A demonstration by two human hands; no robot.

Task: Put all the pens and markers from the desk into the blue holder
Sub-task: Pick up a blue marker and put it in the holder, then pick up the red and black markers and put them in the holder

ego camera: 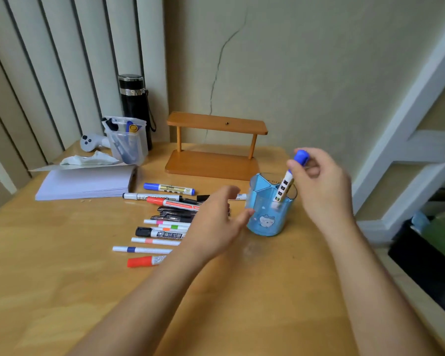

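Note:
A translucent blue holder (269, 222) stands on the wooden desk (62, 278). A blue-capped white marker (285, 183) leans inside it, its cap pinched by my right hand (319, 186) above the rim. My left hand (213, 224) hovers open just left of the holder, its fingertips near the holder's wall. Left of that hand lie several pens and markers in a row, among them a blue-capped marker (168, 188), a red marker (172, 202), a black-capped marker (159, 233) and a red-capped marker (144, 261). The hand covers their right ends.
A small wooden shelf (213, 147) stands behind the holder. At the back left are a stack of white paper (85, 185), a clear pen cup (127, 140), a black flask (135, 104) and a white controller (90, 142). A dark bin (427, 260) sits off the desk's right edge.

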